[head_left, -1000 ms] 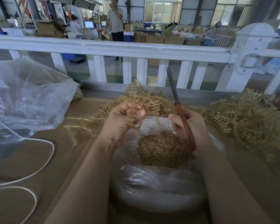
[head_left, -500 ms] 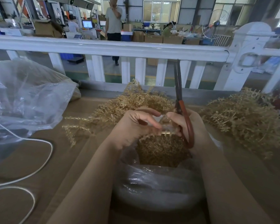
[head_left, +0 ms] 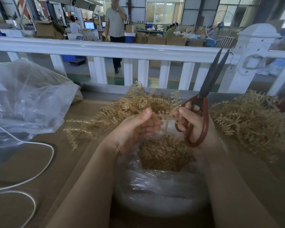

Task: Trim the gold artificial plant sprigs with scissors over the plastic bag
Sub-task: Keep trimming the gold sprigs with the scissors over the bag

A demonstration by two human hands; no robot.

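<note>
My right hand (head_left: 192,122) grips the red-handled scissors (head_left: 202,102), blades slightly parted and pointing up to the right. My left hand (head_left: 135,129) curls round a thin gold sprig (head_left: 164,115) that stretches across to my right fingers. Both hands hover over the clear plastic bag (head_left: 160,188), which holds gold trimmings (head_left: 164,153). A heap of gold sprigs (head_left: 133,106) lies behind my hands, and another pile of sprigs (head_left: 250,122) lies to the right.
A large crumpled clear bag (head_left: 26,99) lies at the left, with a white cord (head_left: 31,162) looping over the brown table. A white railing (head_left: 105,48) runs along the far edge. Beyond it, a person (head_left: 115,30) walks on the factory floor.
The scissors have swung from upright to tilting right, and their blades have parted a little. My hands have drawn apart, with a sprig now stretched between them.
</note>
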